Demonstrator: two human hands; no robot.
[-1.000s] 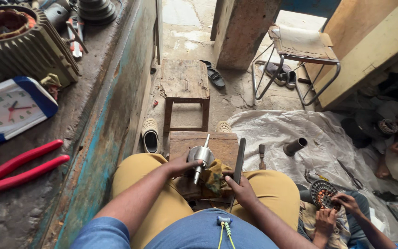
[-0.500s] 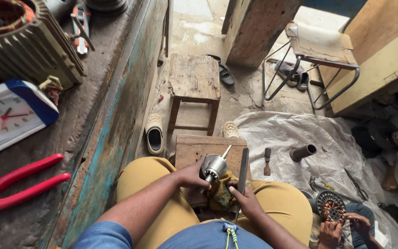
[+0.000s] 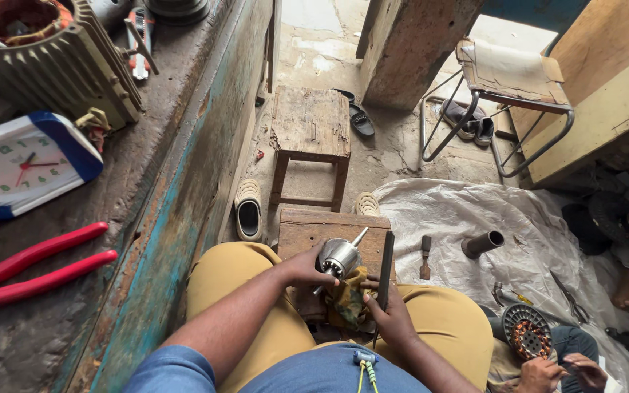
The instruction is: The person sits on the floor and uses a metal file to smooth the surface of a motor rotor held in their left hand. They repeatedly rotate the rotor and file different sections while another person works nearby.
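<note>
My left hand [image 3: 303, 268] grips a small silver motor rotor [image 3: 341, 257] with a thin shaft sticking out up and to the right, held over a low wooden block [image 3: 307, 229] between my knees. A dirty yellow rag [image 3: 349, 298] lies under the rotor on my lap. My right hand [image 3: 389, 313] holds a long dark flat tool [image 3: 386, 269], upright beside the rotor.
A workbench on the left carries a motor stator housing [image 3: 38, 51], a blue-and-white clock [image 3: 20, 171] and red-handled pliers [image 3: 34, 266]. Ahead stand a wooden stool [image 3: 311, 135], slippers and a folding chair [image 3: 507, 87]. On a white sheet [image 3: 489, 218] lie a pipe piece [image 3: 483, 244]; another person's hand [image 3: 547, 371] holds a winding.
The view has shifted slightly; my left hand turned the rotor a little, its shaft still pointing up-right. My right hand keeps the dark tool upright beside it.
</note>
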